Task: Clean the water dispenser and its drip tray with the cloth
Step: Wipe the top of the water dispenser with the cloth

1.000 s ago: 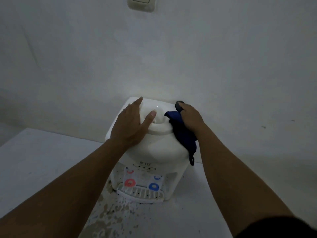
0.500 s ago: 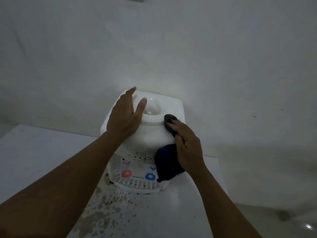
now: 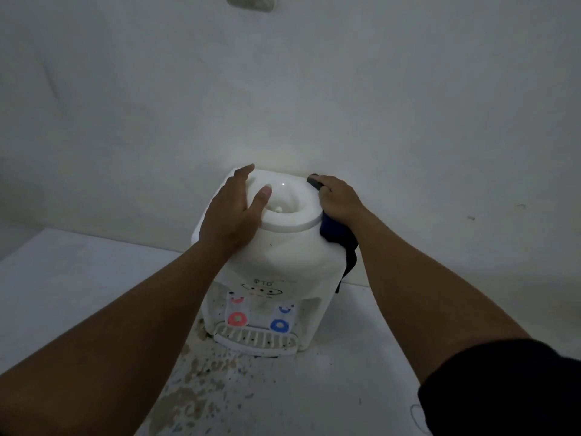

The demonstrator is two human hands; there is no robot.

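A white water dispenser stands on a white worktop, right up against a pale wall. The left hand lies flat on the top left of the water dispenser, with its fingers straight and spread, and the thumb rests on the round rim of the bowl on top. This hand holds nothing. The right hand presses a dark blue cloth on the top right edge of the water dispenser. Its fingers bend down over the cloth, and a dark bit of cloth pokes out past the fingertips. The rest of the cloth hangs down the right side of the water dispenser, under the wrist. Low on the front sit a red tap on the left and a blue tap on the right. The drip tray is just under the taps, at the bottom front, and has slots in it. Brown spots and stains lie on the worktop in front of the drip tray. A dark sleeve covers the upper part of the right arm. A light switch sits high on the wall
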